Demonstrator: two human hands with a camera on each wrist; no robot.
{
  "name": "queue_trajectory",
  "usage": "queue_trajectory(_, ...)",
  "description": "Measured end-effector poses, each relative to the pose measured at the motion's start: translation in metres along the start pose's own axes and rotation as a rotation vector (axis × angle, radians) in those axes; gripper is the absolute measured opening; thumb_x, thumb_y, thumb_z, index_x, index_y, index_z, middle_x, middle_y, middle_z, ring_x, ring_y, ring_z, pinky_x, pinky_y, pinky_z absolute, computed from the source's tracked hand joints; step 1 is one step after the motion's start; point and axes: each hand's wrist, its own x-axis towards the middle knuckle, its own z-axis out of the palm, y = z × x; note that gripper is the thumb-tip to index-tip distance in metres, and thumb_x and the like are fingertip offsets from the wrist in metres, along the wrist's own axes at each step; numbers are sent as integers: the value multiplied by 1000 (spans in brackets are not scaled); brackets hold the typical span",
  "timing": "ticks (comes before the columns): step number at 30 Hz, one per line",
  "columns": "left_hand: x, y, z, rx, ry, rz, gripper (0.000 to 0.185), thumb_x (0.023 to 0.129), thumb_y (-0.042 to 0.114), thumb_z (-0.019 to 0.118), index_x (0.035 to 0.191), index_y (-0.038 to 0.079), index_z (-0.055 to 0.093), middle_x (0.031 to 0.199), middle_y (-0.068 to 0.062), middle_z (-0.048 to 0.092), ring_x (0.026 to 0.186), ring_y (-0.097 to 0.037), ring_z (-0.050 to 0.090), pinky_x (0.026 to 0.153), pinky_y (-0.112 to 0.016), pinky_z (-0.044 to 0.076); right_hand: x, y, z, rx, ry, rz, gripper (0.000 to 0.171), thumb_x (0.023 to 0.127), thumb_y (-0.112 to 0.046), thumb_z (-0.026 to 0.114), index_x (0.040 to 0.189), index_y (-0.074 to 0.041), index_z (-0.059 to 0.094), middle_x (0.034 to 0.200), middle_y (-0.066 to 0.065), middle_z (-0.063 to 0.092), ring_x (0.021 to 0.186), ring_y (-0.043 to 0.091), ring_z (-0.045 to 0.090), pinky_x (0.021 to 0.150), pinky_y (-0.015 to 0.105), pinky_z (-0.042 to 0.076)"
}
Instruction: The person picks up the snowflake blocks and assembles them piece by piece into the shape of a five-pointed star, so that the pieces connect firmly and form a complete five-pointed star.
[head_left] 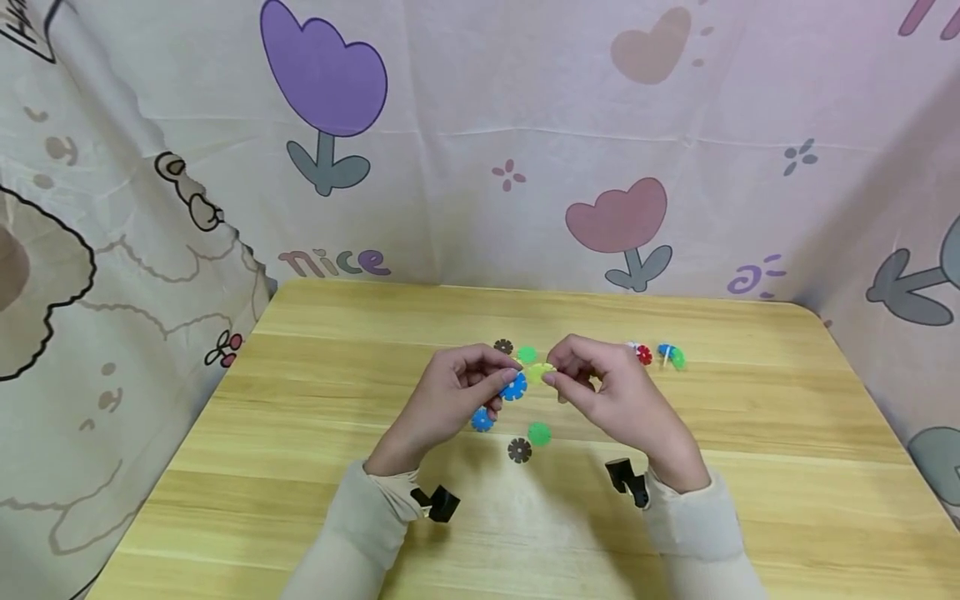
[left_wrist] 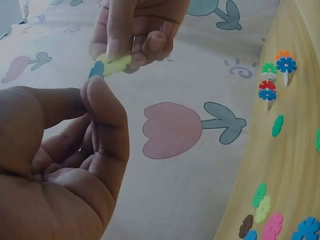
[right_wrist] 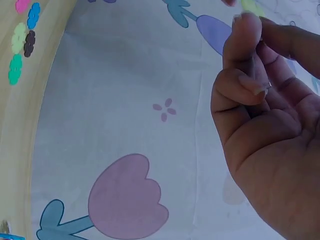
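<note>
From your head camera, both hands are up over the middle of the pale wooden table (head_left: 750, 500): your left hand (head_left: 450, 400) pinches a blue flower-shaped plastic disc (head_left: 513, 387) at its fingertips, and your right hand (head_left: 622, 400) pinches a yellow-green flower-shaped plastic disc (head_left: 538, 372), the two discs edge to edge between your hands. Under them on the wood lie a second blue disc (head_left: 482, 419), a brown disc (head_left: 519, 450) and a green disc (head_left: 538, 432); a small cluster of joined red, blue and green discs (head_left: 658, 356) sits off to your right. A cloth backdrop printed with tulips (head_left: 480, 150) wraps the back and both sides of the table. Over to the left wrist view: your left hand (left_wrist: 65, 165) fills the foreground, fingers curled, with the blue disc (left_wrist: 96, 69) peeking past the thumb and the yellow-green disc (left_wrist: 117, 63) held by the right hand (left_wrist: 137, 30) above it; loose discs and the little stemmed assemblies (left_wrist: 275, 75) line the table edge on the right. On the right wrist view, your right hand (right_wrist: 265, 130) is curled tight, thumb against forefinger, only a sliver of the yellow-green disc (right_wrist: 251, 6) showing at the top, with more loose discs (right_wrist: 22, 42) on the table top left.
</note>
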Motion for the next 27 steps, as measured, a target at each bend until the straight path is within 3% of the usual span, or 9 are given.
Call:
queue_trajectory(6, -3, 12, 3, -28, 32, 19, 12, 94, 5, 60, 102, -2, 66, 81, -14, 63, 62, -22, 58, 60, -44, 57, 3, -13, 2, 2, -7, 8, 17, 81, 15, 66, 83, -1, 61, 67, 4, 62, 58, 10, 60, 50, 28, 50)
queue_trajectory(9, 0, 3, 1, -42, 43, 26, 12, 94, 7, 61, 102, 0, 67, 82, -14, 64, 61, -22, 59, 59, -40, 57, 3, -11, 4, 6, 3, -8, 16, 81, 14, 66, 84, -2, 61, 68, 2, 63, 58, 9, 60, 50, 28, 51)
queue_trajectory(15, 4, -13, -1, -92, 22, 20, 15, 91, 16, 66, 99, 2, 68, 82, -15, 64, 60, -23, 60, 58, -45, 57, 1, 6, 8, -10, 52, -86, 20, 81, 11, 69, 87, -9, 66, 71, -6, 61, 58, 8, 57, 49, 25, 49)
queue_trajectory(19, 4, -13, 0, -144, 5, 20, 18, 91, 16, 66, 97, 0, 66, 84, -18, 62, 59, -22, 61, 59, -45, 58, -1, 17, 10, -82, 85, -174, 24, 82, 7, 70, 87, -16, 68, 76, -11, 61, 61, 5, 55, 51, 20, 46)
queue_trajectory(22, 3, -12, 4, -164, 16, 12, 17, 92, 14, 64, 96, -3, 64, 84, -19, 60, 59, -20, 61, 60, -44, 58, -1, 19, 10, -149, 105, -223, 21, 82, 6, 71, 86, -14, 69, 78, -11, 61, 61, 4, 52, 51, 15, 43)
queue_trajectory(27, 4, -13, 13, -187, 52, 18, 17, 93, 12, 62, 95, -5, 61, 83, -19, 61, 58, -17, 61, 59, -41, 58, -1, 19, 10, -222, 116, -233, 19, 80, 7, 71, 84, -11, 70, 77, -10, 62, 60, 5, 48, 50, 13, 38)
